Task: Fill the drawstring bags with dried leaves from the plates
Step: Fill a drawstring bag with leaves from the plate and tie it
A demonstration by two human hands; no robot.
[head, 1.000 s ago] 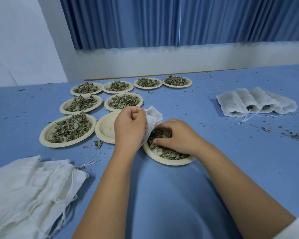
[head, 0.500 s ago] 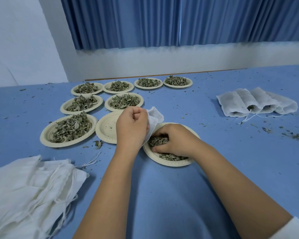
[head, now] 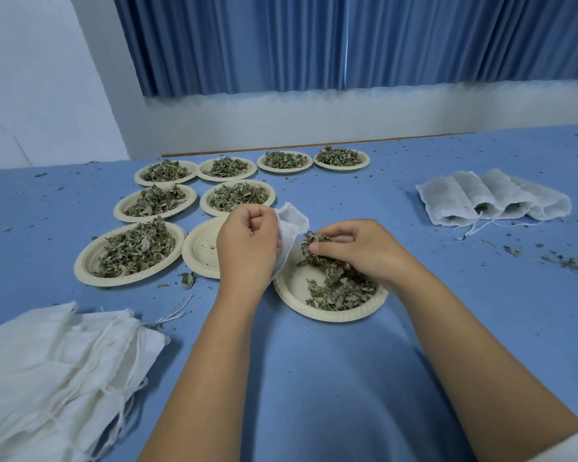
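On the blue table (head: pixel 314 378), the left hand (head: pixel 247 248) grips a white bag (head: pixel 292 221) while the right hand (head: pixel 357 248) pinches dried leaves (head: pixel 317 243) above the near plate (head: pixel 292 288).

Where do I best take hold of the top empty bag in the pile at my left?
Probably pinch the top bag at its right-hand hem, coming from the right: that edge lies exposed and its drawstrings trail out there.
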